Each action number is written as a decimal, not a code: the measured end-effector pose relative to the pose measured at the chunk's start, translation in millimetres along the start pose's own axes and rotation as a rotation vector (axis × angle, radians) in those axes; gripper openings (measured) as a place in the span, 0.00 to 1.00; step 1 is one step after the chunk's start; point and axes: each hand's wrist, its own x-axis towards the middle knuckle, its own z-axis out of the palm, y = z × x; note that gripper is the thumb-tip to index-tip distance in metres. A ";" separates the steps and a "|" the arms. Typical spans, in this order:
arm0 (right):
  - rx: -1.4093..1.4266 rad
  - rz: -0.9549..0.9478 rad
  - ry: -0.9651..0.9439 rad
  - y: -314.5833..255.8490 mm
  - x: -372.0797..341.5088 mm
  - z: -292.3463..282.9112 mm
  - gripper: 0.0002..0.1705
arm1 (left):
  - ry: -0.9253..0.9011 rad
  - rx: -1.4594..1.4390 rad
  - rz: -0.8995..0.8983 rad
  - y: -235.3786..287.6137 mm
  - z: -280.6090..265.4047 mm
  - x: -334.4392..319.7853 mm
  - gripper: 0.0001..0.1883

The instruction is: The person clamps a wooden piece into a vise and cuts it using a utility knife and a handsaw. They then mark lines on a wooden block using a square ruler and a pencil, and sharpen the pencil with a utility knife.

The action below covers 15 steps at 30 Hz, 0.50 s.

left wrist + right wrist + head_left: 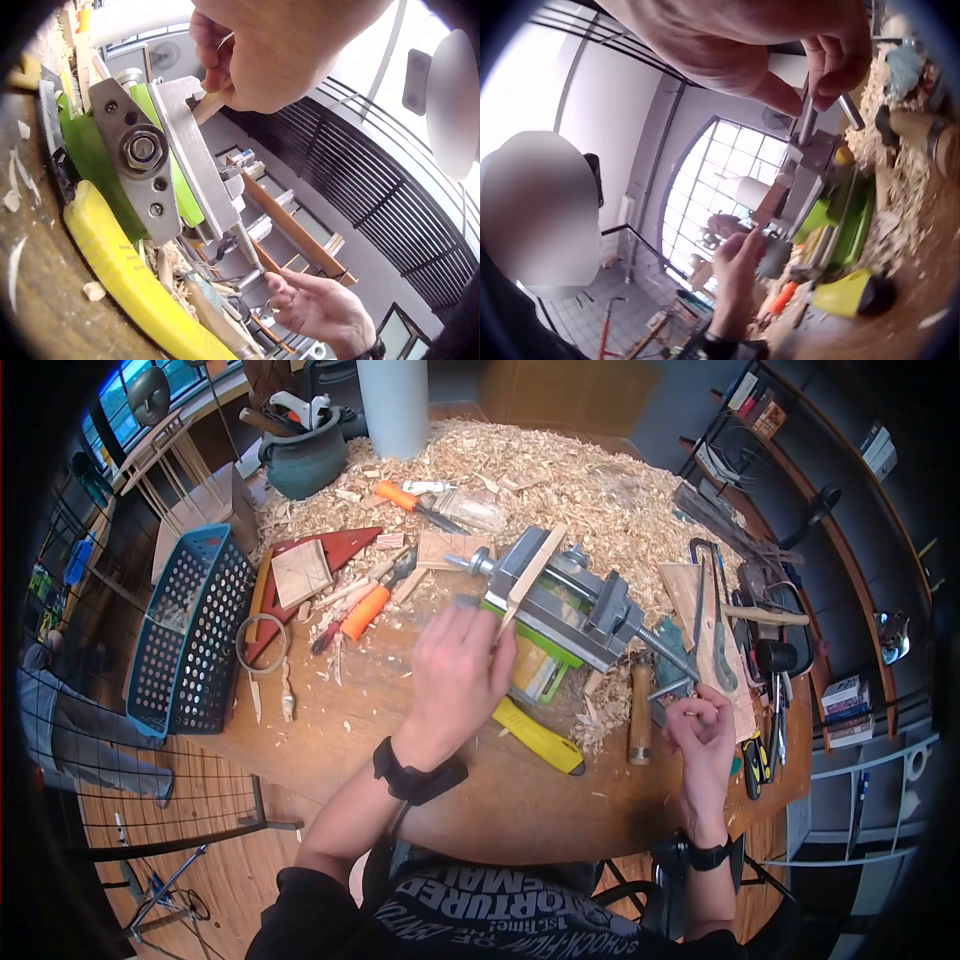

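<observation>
A grey metal bench vise (612, 610) with a green base stands on the table, and a narrow wooden strip (537, 568) lies across its near end, between the jaws. My left hand (455, 665) pinches the near end of that strip between thumb and fingers, as the left wrist view also shows. At the right end of the vise's threaded screw (662, 650), my right hand (702, 735) has its fingers curled at the small crossbar handle (851, 111), thumb on the other side. A yellow-handled tool (540, 738) lies just below the vise.
Wood shavings (560, 470) cover the far table. A blue perforated basket (205, 630) stands at the left, near orange-handled tools (365, 612) and a wooden block (300, 573). Right of the vise lie a wooden handle (640, 715), a coping saw and pliers (757, 765).
</observation>
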 end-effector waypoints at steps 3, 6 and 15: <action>-0.083 -0.022 0.050 15.7 13.2 -8.3 0.22 | -0.003 -0.012 0.009 -2.5 -1.1 -0.5 0.10; -0.054 0.023 0.088 21.4 14.7 -2.3 0.19 | 0.012 -0.016 0.005 -2.2 0.0 -1.2 0.10; 0.027 0.000 -0.039 21.0 11.4 1.5 0.15 | 0.003 -0.003 0.005 -3.4 -0.9 -2.1 0.10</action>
